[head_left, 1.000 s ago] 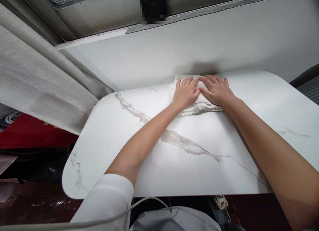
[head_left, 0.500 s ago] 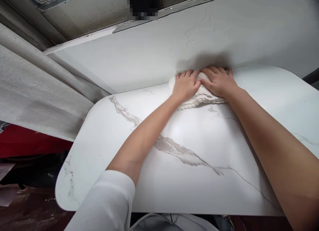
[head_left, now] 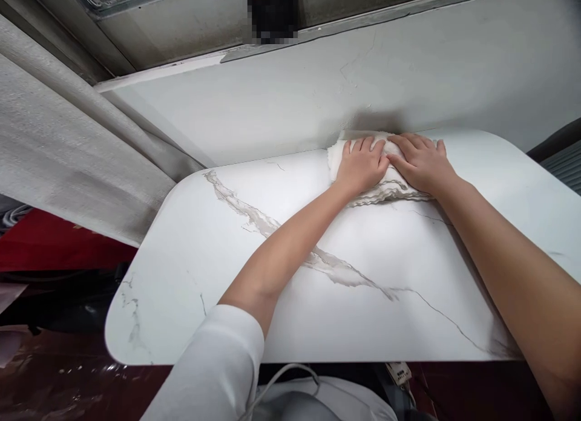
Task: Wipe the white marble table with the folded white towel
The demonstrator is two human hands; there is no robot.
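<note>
A folded white cloth [head_left: 391,186] with ruffled, layered edges lies on a white marble-patterned table [head_left: 181,227], at its far edge against the wall. My left hand [head_left: 364,164] rests palm down on the left part of the cloth, fingers spread and pointing away from me. Beside it, my right hand [head_left: 423,162] presses on the cloth's right part, its fingers also spread. The two thumbs nearly meet over the middle. Both palms hide much of the cloth.
Behind the table stands a pale wall panel [head_left: 272,106] below a window frame. A light curtain [head_left: 68,137] hangs at the left, above a red item [head_left: 59,242]. A white cable [head_left: 290,369] loops near my lap, and a dark ribbed object [head_left: 563,161] is at the right.
Both hands and the cloth have slid to the right along the table's far edge. My fingertips sit slightly nearer to me than the wall. The camera view has shifted a little.
</note>
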